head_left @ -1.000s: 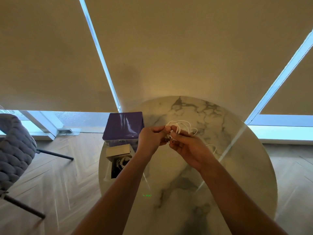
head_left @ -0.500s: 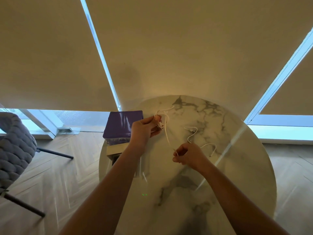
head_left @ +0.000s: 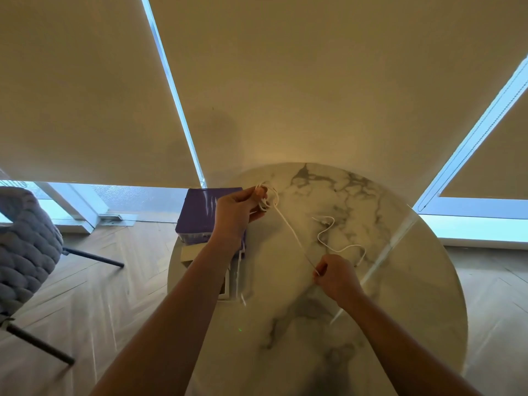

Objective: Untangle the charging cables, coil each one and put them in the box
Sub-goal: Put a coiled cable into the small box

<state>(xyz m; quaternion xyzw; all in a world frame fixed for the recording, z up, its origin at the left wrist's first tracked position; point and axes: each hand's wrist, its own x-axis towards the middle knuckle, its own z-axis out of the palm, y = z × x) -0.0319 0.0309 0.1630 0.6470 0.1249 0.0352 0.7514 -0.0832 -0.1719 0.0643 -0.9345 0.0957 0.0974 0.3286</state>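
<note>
Head view looks down both bare forearms onto a round marble table (head_left: 357, 324). Left hand (head_left: 235, 211) is raised over the table's far left edge, wrist bent, thumb and fingers pinching a small bundle of white cable loops (head_left: 267, 195). From that bundle one strand (head_left: 288, 228) runs taut and diagonal down to the right hand (head_left: 337, 278), which sits lower and nearer, fingers curled into a fist around the strand's end. Both arms reach forward, the left stretched farther than the right.

A second white cable (head_left: 328, 235) lies loose on the marble in a wavy line, just beyond the right hand; whether it joins the held strand cannot be told. A purple box (head_left: 200, 212) stands at the table's left edge, partly behind the left hand and wrist. Nearer, under the left forearm, a white box (head_left: 228, 287) shows only in part. A grey woven chair (head_left: 25, 247) stands on the wooden floor at far left.
</note>
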